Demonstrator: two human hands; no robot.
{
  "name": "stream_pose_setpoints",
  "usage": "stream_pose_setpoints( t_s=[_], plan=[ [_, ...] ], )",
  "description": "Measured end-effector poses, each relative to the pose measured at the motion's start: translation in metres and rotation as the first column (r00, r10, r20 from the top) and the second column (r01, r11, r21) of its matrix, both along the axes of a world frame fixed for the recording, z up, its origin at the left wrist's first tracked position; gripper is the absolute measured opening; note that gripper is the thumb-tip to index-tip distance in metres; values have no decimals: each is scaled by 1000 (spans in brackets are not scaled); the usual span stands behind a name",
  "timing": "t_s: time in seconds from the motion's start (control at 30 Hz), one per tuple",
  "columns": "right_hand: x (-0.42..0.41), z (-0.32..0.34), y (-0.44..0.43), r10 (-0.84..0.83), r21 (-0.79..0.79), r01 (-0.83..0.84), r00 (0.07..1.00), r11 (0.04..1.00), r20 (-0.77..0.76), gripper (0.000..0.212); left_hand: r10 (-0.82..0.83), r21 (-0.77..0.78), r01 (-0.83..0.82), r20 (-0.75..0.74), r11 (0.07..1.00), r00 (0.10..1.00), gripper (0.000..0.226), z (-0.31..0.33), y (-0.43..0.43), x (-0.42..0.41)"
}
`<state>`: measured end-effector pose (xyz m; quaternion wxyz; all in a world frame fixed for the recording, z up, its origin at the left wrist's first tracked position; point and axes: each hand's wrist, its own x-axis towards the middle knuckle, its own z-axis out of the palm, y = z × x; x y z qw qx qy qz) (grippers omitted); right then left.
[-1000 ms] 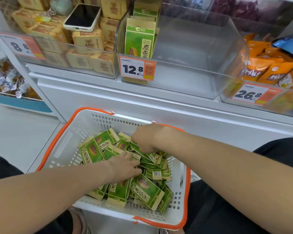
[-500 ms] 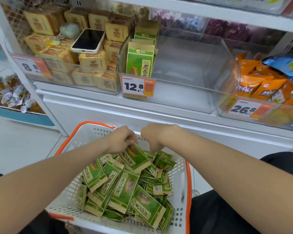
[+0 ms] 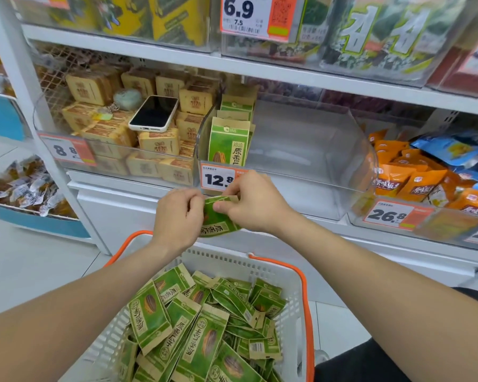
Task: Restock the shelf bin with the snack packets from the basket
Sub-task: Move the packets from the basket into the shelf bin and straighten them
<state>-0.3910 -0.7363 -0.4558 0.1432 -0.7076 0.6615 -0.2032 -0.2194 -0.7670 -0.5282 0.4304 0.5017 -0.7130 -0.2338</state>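
Just below the front lip of the clear shelf bin [image 3: 315, 150], both hands hold one green snack packet [image 3: 215, 221]. The left hand [image 3: 177, 216] curls its fingers round the packet's left edge. The right hand [image 3: 251, 205] pinches its upper right part between thumb and forefinger. The packet's long axis runs roughly up and down, slightly tilted, with one short end pointing up at the bin's price tag [image 3: 217, 179]. Upright packets [image 3: 228, 144] stand in a row at the bin's left side. Well below the bin, the basket [image 3: 301, 285] holds a loose heap of packets [image 3: 199, 326].

White metal shelving [image 3: 260, 69] rises over a pale tiled floor [image 3: 25, 271], with a blue-fronted unit [image 3: 36, 223] at left.
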Motion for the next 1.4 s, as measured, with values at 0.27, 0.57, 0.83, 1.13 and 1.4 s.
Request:
stream_pose_setpoints(
  t_s=[0.27, 0.57, 0.83, 1.13, 1.4],
  plan=[
    [-10, 38, -13, -93, -304, 233, 907, 924, 411, 48, -155, -173, 132, -131, 976, 979, 24, 55, 2, -18],
    [-16, 55, -23, 60, -233, 177, 660, 956, 749, 25, -32, -192, -15, -238, 981, 971, 26, 85, -25, -35],
    [-41, 71, -42, 72, -601, 324, 839, 731, 540, 20, 127, -278, -156, -120, 948, 985, 38, 82, -35, -33],
    [-37, 39, -47, -134, -217, 193, 957, 957, 258, 25, 145, -219, -139, 9, 966, 989, 61, 71, -35, -35],
    [-21, 42, -52, -153, -256, 207, 965, 944, 214, 37, 129, -255, -108, 64, 961, 990, 74, 70, -34, -34]
  ],
)
